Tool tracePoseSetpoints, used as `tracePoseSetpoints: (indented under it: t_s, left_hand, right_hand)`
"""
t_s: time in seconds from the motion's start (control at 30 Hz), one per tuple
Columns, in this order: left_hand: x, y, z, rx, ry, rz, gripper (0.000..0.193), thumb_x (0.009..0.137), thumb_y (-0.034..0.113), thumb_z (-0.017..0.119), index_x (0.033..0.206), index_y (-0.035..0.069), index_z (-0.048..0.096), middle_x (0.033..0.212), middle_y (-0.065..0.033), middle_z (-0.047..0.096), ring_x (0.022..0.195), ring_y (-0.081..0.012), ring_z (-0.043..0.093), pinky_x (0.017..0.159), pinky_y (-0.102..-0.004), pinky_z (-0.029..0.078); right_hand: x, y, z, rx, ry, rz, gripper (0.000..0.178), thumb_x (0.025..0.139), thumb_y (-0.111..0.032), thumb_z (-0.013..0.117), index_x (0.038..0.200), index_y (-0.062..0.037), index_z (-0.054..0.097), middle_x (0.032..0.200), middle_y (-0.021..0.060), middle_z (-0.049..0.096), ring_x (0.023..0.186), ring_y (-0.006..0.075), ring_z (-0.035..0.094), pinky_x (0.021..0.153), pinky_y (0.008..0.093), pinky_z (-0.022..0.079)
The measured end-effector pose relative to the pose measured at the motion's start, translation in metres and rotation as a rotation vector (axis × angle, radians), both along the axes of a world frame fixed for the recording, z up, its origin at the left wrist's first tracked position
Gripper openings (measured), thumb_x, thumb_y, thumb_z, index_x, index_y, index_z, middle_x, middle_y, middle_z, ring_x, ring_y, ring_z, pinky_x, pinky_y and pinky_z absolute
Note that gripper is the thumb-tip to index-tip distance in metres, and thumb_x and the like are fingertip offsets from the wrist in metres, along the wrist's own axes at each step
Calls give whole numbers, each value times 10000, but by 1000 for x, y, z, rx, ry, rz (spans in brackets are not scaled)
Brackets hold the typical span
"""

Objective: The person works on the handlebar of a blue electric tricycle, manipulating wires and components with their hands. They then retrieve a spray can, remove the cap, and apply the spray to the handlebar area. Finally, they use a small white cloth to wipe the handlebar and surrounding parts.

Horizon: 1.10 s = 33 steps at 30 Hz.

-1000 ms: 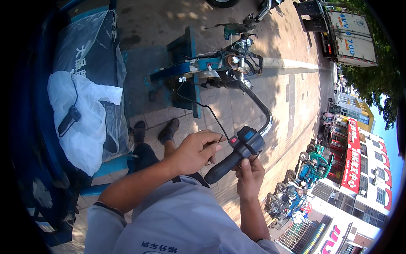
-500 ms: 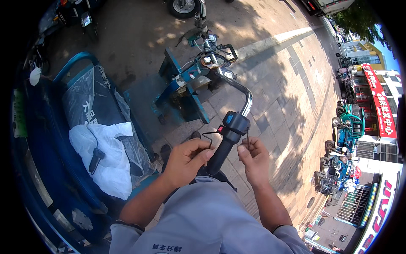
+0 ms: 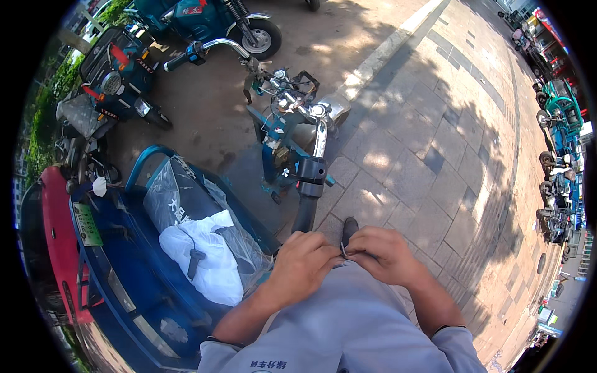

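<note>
My left hand (image 3: 303,264) and my right hand (image 3: 380,252) meet just below the black rubber grip (image 3: 305,211) of a handlebar. Between the fingertips of both hands I pinch a small thin piece (image 3: 342,250), perhaps a wire end or a clip; it is too small to tell. The grip runs up to a black switch housing (image 3: 312,169) and a chrome bar (image 3: 321,129) of a blue three-wheeled vehicle. Neither hand is on the grip itself.
To my left is the blue seat (image 3: 180,205) under clear plastic, with a white bag (image 3: 205,258) on it. A red vehicle (image 3: 56,236) stands at far left, other scooters (image 3: 205,25) ahead. Paved sidewalk (image 3: 448,143) spreads right, with parked tricycles (image 3: 559,112) along its edge.
The view has tilted and the handlebar now points up and away. Both hands have come off the grip's sides and drawn together below its end, pinching the small piece.
</note>
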State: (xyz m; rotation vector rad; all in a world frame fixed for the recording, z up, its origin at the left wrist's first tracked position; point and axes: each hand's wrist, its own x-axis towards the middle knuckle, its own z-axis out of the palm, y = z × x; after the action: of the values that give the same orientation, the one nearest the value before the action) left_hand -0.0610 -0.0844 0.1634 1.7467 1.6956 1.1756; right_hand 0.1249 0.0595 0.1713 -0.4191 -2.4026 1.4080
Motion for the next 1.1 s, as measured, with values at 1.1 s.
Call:
tracePoseSetpoints:
  t_s: [1.1]
  left_hand:
    - [105, 111, -88, -142, -1062, 1213, 222, 1077, 202, 616, 1113, -8, 680, 1025, -77, 694, 918, -162, 641, 886, -342, 502]
  right_hand:
    - [-17, 83, -192, -940, 336, 30, 140, 870, -91, 795, 960, -11, 723, 848, 100, 681, 638, 262, 658, 561, 355, 493]
